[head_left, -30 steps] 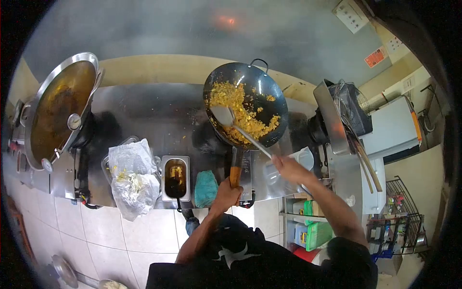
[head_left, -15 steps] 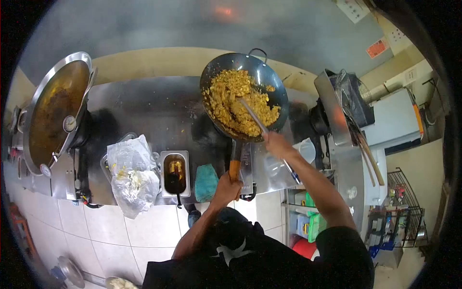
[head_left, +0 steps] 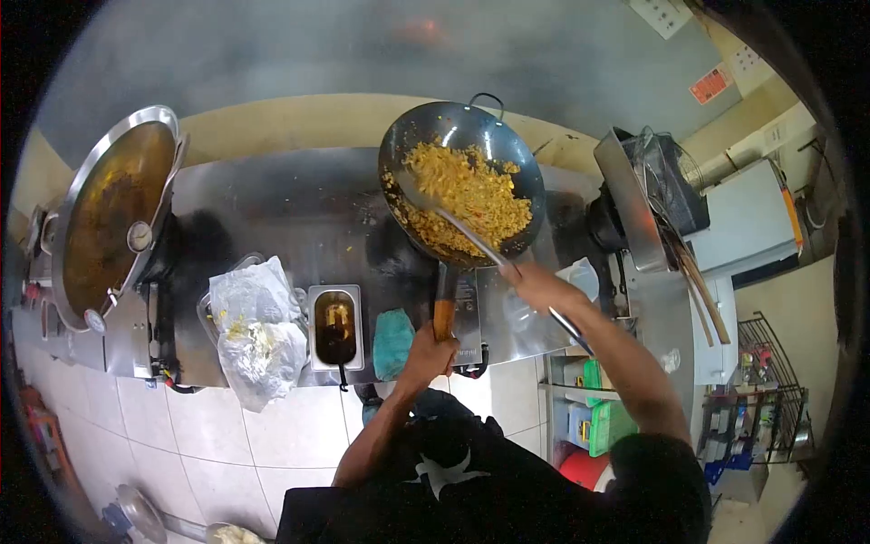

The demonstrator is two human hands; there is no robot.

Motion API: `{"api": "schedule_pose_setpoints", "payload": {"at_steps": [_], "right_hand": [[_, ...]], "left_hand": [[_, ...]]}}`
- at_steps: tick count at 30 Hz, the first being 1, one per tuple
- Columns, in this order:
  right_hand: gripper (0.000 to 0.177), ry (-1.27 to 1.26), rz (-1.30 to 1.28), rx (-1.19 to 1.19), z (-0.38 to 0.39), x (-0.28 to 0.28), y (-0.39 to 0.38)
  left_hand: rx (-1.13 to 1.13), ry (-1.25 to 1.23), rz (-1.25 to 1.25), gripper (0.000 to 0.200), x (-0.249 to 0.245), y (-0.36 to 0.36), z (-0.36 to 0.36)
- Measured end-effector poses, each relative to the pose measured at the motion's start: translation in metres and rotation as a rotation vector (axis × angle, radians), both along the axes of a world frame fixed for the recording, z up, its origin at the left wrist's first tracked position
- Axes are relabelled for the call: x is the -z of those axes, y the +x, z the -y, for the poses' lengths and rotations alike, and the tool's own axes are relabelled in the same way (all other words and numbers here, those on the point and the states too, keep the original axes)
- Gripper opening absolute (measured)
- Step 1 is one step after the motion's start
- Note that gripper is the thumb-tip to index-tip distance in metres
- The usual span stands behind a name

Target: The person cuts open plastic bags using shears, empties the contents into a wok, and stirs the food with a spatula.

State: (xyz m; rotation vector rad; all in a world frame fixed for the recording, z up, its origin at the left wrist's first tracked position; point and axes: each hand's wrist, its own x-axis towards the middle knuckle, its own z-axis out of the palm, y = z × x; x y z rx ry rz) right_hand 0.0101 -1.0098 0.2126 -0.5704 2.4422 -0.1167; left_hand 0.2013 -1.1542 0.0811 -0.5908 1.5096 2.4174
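My left hand [head_left: 429,353] is closed around the wooden handle [head_left: 443,317] of a dark wok [head_left: 521,150]. Inside the wok lies yellow-brown fried rice [head_left: 476,190], with bits that look like egg. My right hand [head_left: 541,286] grips a long metal ladle or spatula [head_left: 471,238]; its head is in the rice at the wok's left side, partly hidden. Left of the wok handle are a teal cloth [head_left: 393,344] and a metal container [head_left: 314,363] of dark liquid with a utensil in it.
A large pan of oil [head_left: 113,218] with thermometers stands at left. Crumpled foil or plastic [head_left: 261,349] covers a tray near the counter's front edge. On the right are a metal bin [head_left: 648,240] with utensils, and a clear plastic container [head_left: 580,276] behind my right hand.
My right hand has moved slightly right and down, and the utensil's head has swept left through the rice. The rice has shifted. My left hand keeps its hold on the wok handle.
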Motion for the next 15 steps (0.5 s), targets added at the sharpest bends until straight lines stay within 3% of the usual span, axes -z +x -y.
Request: {"api": "schedule_pose_setpoints", "payload": {"at_steps": [4, 7, 11, 13, 15], "right_hand": [[0.044, -0.230, -0.075, -0.115, -0.044, 0.024, -0.008], [0.039, 0.100, -0.039, 0.016, 0.007, 0.049, -0.035], [0.048, -0.121, -0.178, -0.328, -0.074, 0.047, -0.050], [0.046, 0.184, -0.163, -0.030, -0.049, 0.016, -0.073], [0.043, 0.163, -0.336, -0.144, -0.028, -0.023, -0.097]], "left_hand": [[-0.046, -0.074, 0.054, 0.015, -0.020, -0.006, 0.004], [-0.020, -0.009, 0.040, 0.016, -0.012, 0.001, -0.005], [-0.022, -0.047, -0.006, 0.018, -0.016, -0.004, 0.004], [-0.016, -0.013, 0.011, 0.018, -0.013, 0.004, -0.003], [-0.040, 0.063, 0.034, 0.017, -0.003, -0.002, -0.005]]}}
